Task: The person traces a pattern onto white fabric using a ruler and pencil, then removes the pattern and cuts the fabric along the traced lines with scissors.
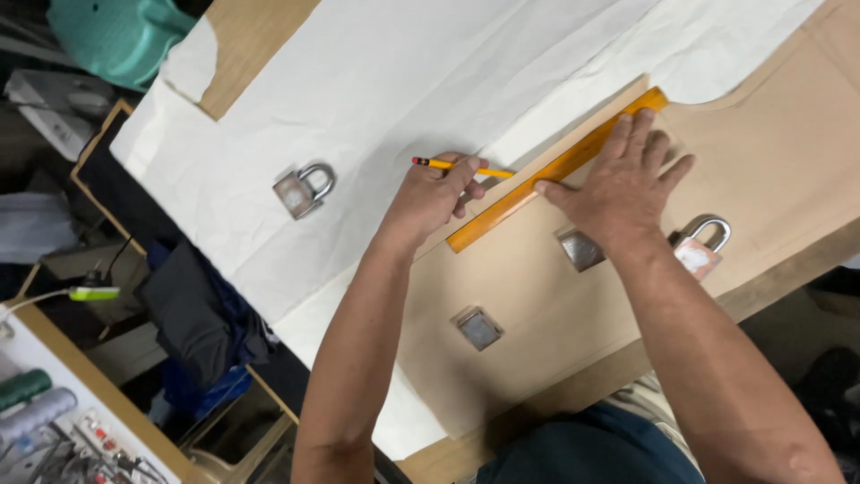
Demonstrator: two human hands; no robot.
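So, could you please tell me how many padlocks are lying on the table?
2. One padlock lies on the white fabric, left of the pencil hand. The other padlock sits on the tan pattern board, partly behind the right wrist. More may be hidden.

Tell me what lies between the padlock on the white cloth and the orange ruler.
In the head view, the left hand sits between the padlock and the ruler, gripping a yellow pencil over the white cloth. Nothing else lies there.
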